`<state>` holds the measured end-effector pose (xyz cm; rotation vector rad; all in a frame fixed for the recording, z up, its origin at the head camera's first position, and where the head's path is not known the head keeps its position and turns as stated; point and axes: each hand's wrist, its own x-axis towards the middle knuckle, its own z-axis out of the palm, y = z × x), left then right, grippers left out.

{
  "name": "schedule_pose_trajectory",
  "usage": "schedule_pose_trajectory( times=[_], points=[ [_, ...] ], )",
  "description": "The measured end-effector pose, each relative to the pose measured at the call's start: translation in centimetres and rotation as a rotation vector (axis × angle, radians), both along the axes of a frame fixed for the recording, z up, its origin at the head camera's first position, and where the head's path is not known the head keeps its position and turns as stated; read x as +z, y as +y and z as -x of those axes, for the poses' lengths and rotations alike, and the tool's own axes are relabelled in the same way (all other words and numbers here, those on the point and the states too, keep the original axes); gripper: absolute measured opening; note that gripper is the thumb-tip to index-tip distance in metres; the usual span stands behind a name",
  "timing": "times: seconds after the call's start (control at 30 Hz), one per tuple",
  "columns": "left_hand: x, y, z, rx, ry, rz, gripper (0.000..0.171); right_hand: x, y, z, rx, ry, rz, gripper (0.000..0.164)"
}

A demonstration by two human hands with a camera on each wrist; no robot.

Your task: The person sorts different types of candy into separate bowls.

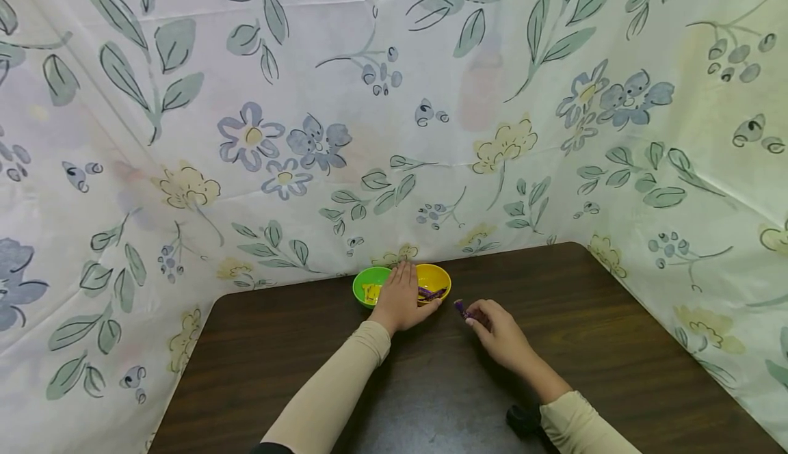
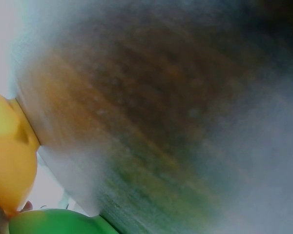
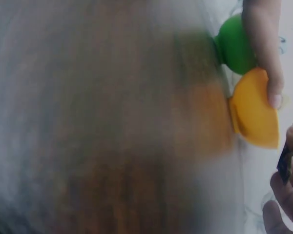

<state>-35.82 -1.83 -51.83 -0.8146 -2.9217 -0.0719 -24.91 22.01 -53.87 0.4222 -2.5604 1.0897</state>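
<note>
A green bowl (image 1: 359, 297) with yellow pieces (image 1: 371, 292) in it stands beside a yellow bowl (image 1: 446, 277) holding purple wrapped candies (image 1: 432, 295). My left hand (image 1: 400, 300) lies across the place where the two bowls meet, fingers straight and pointing away, thumb at the yellow bowl's near rim. To the right of that bowl, my right hand (image 1: 500, 334) pinches a small purple wrapped candy (image 1: 460, 308) between thumb and fingers. The same candy (image 3: 284, 165) shows dark and shiny at the right edge of the right wrist view.
Both bowls stand near the far edge of a dark brown wooden table (image 1: 277, 351). A white floral cloth (image 1: 382, 132) hangs behind and along both sides. Close to my right wrist is a black object (image 1: 522, 420).
</note>
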Motion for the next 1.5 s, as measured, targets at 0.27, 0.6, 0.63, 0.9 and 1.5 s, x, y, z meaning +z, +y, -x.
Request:
schedule_pose_trajectory(
  times=[0.27,0.6,0.63,0.9,1.5],
  points=[
    [0.0,0.1,0.1,0.007,0.011,0.011,0.106,-0.4,-0.4,0.8,-0.064,0.006,-0.009,0.008],
    [-0.1,0.0,0.1,0.008,0.01,0.006,0.106,0.4,-0.9,1.9,-0.07,0.026,-0.005,0.008],
    [0.0,0.0,0.1,0.008,0.011,0.008,0.106,0.5,-1.0,2.0,-0.072,0.027,-0.003,0.008],
    [0.1,-0.1,0.0,0.005,0.012,0.007,0.105,0.8,-1.5,3.2,-0.105,0.015,-0.011,0.008],
    [0.0,0.1,0.2,0.01,-0.012,0.014,0.104,1.7,-2.9,5.7,-0.121,-0.015,-0.023,0.012]
  ],
)
